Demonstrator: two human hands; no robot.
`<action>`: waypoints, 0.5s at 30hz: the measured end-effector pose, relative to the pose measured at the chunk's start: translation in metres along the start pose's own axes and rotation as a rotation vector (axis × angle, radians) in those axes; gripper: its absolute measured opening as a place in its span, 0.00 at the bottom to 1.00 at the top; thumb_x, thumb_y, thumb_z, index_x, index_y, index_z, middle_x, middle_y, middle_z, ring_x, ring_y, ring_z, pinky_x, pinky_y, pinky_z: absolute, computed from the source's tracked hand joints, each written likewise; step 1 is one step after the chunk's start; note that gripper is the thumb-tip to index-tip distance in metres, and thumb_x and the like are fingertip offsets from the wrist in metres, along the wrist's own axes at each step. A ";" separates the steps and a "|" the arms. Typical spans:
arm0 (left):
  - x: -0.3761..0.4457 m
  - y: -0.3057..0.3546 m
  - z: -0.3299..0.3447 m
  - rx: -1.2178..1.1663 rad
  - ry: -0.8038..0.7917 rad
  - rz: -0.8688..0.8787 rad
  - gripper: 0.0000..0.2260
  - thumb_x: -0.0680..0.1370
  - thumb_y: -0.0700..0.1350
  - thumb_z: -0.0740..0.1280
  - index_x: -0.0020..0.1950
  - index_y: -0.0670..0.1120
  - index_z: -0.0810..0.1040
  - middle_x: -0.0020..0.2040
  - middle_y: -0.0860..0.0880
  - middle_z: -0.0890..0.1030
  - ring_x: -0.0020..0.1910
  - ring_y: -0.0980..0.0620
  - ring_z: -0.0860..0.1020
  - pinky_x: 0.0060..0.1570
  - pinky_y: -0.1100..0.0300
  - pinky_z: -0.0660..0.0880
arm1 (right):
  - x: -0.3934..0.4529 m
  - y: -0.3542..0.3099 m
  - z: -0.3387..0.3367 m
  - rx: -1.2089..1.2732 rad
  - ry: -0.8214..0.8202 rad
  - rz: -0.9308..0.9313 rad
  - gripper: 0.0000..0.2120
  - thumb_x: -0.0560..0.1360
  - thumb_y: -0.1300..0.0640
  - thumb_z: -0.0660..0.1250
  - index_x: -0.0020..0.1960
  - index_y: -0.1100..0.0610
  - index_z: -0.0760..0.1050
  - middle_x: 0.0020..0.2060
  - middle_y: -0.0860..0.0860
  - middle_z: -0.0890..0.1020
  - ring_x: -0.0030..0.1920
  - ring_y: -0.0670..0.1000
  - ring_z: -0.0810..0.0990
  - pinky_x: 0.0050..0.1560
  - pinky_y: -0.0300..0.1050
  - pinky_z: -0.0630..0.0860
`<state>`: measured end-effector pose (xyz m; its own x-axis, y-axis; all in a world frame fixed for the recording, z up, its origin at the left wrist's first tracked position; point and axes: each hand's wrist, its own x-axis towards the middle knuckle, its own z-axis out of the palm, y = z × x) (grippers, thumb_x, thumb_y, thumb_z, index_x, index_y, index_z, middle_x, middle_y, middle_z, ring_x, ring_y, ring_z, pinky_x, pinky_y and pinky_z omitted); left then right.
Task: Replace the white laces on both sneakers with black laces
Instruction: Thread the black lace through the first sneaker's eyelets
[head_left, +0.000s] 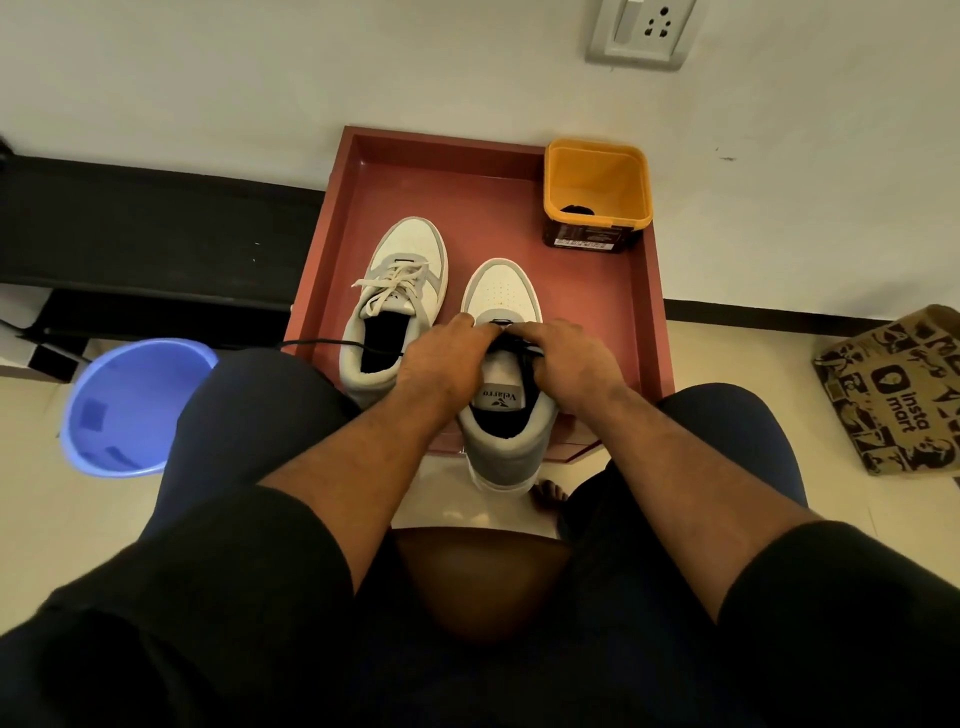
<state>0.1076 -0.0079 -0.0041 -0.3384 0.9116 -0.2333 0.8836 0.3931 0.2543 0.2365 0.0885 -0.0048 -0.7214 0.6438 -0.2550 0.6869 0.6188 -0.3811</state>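
Note:
Two white and grey sneakers stand on a red tray (639, 291). The left sneaker (400, 291) still carries its white laces (392, 283). The right sneaker (501, 374) sits nearer me, its heel over the tray's front edge. My left hand (441, 364) and my right hand (566, 364) both curl over its eyelet area and pinch a black lace (506, 332) there. A loose end of the black lace (332, 343) trails left across the left sneaker's opening. My fingers hide most of the lacing.
A yellow tub (597, 192) with something black inside stands at the tray's far right corner. A blue bucket (130, 405) sits on the floor to the left, a brown printed bag (893, 395) to the right. My knees flank the tray.

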 end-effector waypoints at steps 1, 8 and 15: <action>-0.002 0.000 0.000 -0.003 -0.005 0.007 0.19 0.80 0.42 0.58 0.71 0.53 0.67 0.61 0.45 0.73 0.58 0.41 0.76 0.51 0.46 0.74 | -0.001 0.001 0.001 -0.001 0.001 -0.001 0.24 0.77 0.60 0.60 0.70 0.41 0.68 0.58 0.53 0.77 0.57 0.57 0.78 0.53 0.54 0.78; -0.002 0.003 0.002 -0.041 -0.028 0.031 0.18 0.79 0.41 0.59 0.69 0.50 0.66 0.59 0.43 0.76 0.55 0.40 0.78 0.49 0.47 0.75 | -0.001 0.010 0.003 -0.050 0.003 -0.083 0.23 0.78 0.57 0.60 0.71 0.43 0.67 0.58 0.51 0.75 0.57 0.56 0.77 0.51 0.55 0.78; -0.003 0.000 0.000 -0.201 0.003 -0.088 0.19 0.78 0.39 0.58 0.68 0.53 0.69 0.56 0.43 0.80 0.52 0.40 0.79 0.49 0.45 0.78 | 0.003 0.013 0.004 -0.043 -0.027 -0.050 0.22 0.80 0.51 0.58 0.71 0.35 0.63 0.58 0.51 0.76 0.57 0.55 0.76 0.52 0.55 0.78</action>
<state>0.1084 -0.0105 -0.0036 -0.4127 0.8729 -0.2601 0.7682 0.4870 0.4154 0.2425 0.0963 -0.0141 -0.7564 0.6001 -0.2605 0.6530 0.6685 -0.3559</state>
